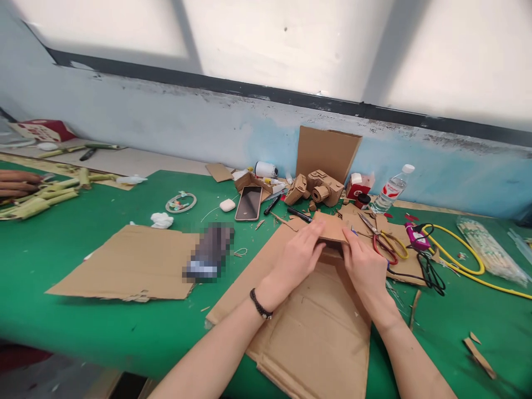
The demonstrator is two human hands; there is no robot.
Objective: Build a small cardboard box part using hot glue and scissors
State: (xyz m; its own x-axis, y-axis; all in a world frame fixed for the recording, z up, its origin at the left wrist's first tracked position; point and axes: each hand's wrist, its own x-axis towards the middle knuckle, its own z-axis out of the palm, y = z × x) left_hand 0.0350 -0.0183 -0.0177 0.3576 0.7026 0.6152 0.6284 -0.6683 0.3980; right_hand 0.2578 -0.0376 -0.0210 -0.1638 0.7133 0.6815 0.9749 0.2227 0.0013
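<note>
My left hand [300, 256], with a dark beaded bracelet at its wrist, pinches the left side of a small folded piece of cardboard [331, 226]. On its right side, my right hand [362, 270] grips the same piece. Below both hands lies a large cardboard sheet [320, 327], overhanging the table's front edge. Beyond the piece sits a cardboard camera model [324, 187], with a smaller cardboard block [296, 190] to its left. Scissors with red handles [384, 249] and a pair with yellow handles [394, 244] rest right of my right hand.
Another cardboard sheet [124, 263] and a phone [249, 203] lie left on the green table [174, 327]. A water bottle [393, 189], yellow cable [477, 271] and bag of sticks [492, 249] are right. Another person's hand [19, 183] shows at far left.
</note>
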